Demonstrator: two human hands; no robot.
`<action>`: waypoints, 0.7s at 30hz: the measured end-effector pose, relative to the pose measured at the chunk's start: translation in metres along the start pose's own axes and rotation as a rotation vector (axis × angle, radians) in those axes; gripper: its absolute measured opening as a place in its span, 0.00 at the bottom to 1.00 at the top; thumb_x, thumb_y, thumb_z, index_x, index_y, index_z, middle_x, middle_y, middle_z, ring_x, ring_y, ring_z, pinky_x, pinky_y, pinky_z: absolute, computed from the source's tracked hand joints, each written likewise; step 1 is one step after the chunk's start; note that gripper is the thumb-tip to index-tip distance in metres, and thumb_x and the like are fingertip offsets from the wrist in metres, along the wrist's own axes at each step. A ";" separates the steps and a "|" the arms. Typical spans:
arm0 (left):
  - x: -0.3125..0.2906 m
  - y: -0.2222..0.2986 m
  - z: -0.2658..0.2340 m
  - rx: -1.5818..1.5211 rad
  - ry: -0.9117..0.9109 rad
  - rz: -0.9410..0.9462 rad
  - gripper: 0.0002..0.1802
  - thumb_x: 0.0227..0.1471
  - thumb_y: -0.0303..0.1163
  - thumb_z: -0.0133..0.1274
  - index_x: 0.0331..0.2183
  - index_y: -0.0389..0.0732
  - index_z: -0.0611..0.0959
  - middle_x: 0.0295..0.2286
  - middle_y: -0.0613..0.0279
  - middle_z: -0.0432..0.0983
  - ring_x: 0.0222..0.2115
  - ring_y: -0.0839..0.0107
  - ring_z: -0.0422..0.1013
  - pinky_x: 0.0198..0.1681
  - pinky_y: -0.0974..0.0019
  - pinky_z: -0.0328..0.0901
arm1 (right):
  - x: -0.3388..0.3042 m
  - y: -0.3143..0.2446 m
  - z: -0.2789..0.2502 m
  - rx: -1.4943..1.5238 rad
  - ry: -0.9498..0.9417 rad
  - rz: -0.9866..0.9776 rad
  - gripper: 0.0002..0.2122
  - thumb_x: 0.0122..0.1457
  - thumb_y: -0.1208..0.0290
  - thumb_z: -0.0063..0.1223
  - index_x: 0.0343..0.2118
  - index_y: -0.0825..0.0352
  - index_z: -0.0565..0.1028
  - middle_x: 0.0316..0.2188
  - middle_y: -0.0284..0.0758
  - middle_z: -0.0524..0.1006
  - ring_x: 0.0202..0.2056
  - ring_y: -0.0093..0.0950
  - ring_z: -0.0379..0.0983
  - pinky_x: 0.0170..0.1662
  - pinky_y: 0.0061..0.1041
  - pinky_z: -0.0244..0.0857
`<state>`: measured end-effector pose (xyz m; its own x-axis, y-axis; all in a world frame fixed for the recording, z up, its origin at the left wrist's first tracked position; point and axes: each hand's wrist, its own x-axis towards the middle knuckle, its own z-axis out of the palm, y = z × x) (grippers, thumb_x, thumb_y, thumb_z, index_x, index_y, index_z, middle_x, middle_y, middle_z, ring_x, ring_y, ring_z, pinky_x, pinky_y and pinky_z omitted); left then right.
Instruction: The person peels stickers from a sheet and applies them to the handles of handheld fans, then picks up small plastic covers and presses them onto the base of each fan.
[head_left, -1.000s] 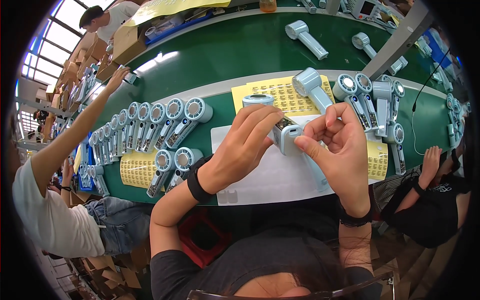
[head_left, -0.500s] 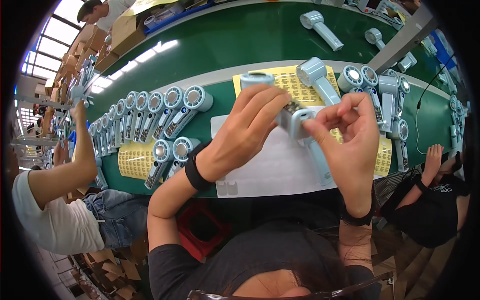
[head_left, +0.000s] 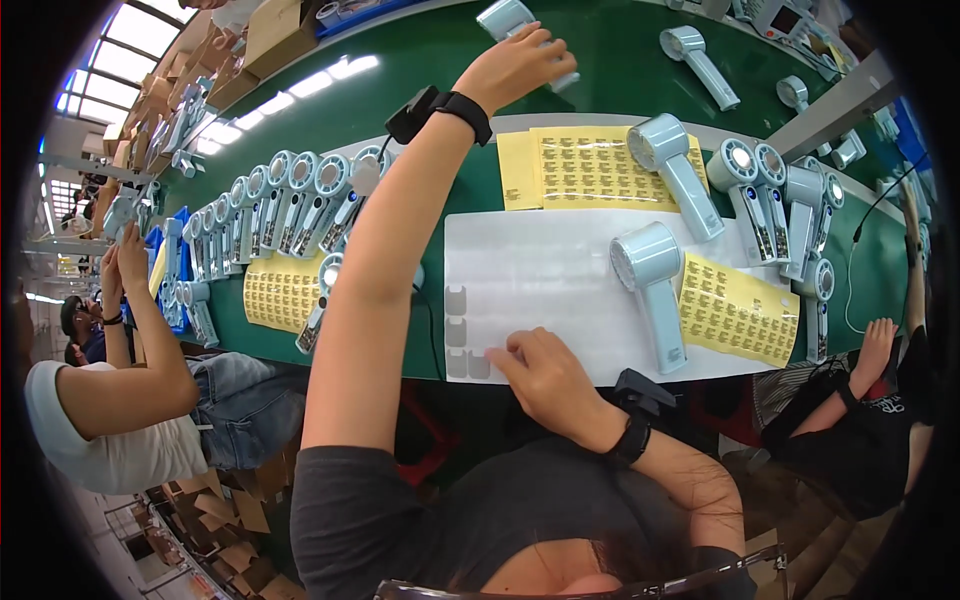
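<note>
My left hand (head_left: 520,68) reaches out over the far green surface. Its fingers are closed around a light blue handheld fan (head_left: 503,17), whose round head points away from me. Low over the white sheet (head_left: 540,270), my right hand (head_left: 550,385) has its thumb at the edge of a small grey sticker (head_left: 479,364); the thumb stands apart from the curled fingers, and no object shows between them. To its right on the sheet lies another handheld fan (head_left: 650,285). Above that one, a third handheld fan (head_left: 675,175) rests across a yellow label sheet (head_left: 610,165).
Rows of handheld fans (head_left: 300,172) stand along the left, with more fans (head_left: 742,165) at the right. Another yellow label sheet (head_left: 740,310) lies beside the white one. A grey metal post (head_left: 835,115) slants in at the right. People sit or stand on both sides.
My left hand has carried the fan from near the middle to the far green surface. My right hand has let go of it and come down-left to the grey stickers.
</note>
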<state>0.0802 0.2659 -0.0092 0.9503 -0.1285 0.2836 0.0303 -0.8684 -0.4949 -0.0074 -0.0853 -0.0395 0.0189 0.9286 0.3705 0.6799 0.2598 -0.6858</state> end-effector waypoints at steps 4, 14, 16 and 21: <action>0.003 -0.004 0.024 0.015 -0.030 -0.070 0.25 0.48 0.20 0.56 0.49 0.44 0.74 0.49 0.63 0.72 0.54 0.58 0.66 0.61 0.60 0.61 | 0.001 -0.006 0.006 -0.050 0.034 0.003 0.12 0.48 0.84 0.56 0.38 0.70 0.77 0.32 0.40 0.71 0.34 0.38 0.69 0.37 0.33 0.65; 0.071 0.119 -0.060 -0.862 0.343 0.172 0.20 0.45 0.34 0.63 0.42 0.39 0.80 0.41 0.59 0.76 0.48 0.58 0.69 0.56 0.56 0.62 | 0.003 -0.005 0.018 0.048 0.123 0.114 0.07 0.49 0.79 0.60 0.31 0.67 0.74 0.31 0.36 0.70 0.33 0.36 0.68 0.38 0.33 0.63; 0.073 0.126 -0.058 -0.860 0.221 0.272 0.21 0.44 0.35 0.64 0.42 0.39 0.80 0.40 0.59 0.77 0.47 0.59 0.70 0.55 0.55 0.62 | 0.005 -0.008 0.019 0.028 0.101 0.102 0.07 0.49 0.78 0.60 0.30 0.67 0.73 0.30 0.36 0.70 0.34 0.36 0.68 0.38 0.33 0.63; 0.061 0.122 -0.063 -0.700 0.162 0.253 0.24 0.41 0.34 0.66 0.42 0.38 0.78 0.38 0.58 0.77 0.44 0.59 0.72 0.51 0.57 0.66 | 0.012 -0.011 0.024 0.096 0.138 0.027 0.07 0.49 0.77 0.61 0.31 0.67 0.73 0.30 0.35 0.70 0.33 0.35 0.68 0.37 0.32 0.63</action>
<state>0.1225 0.1217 -0.0001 0.8429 -0.3860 0.3748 -0.4377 -0.8971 0.0603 -0.0324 -0.0709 -0.0429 0.1415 0.8920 0.4293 0.6044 0.2657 -0.7511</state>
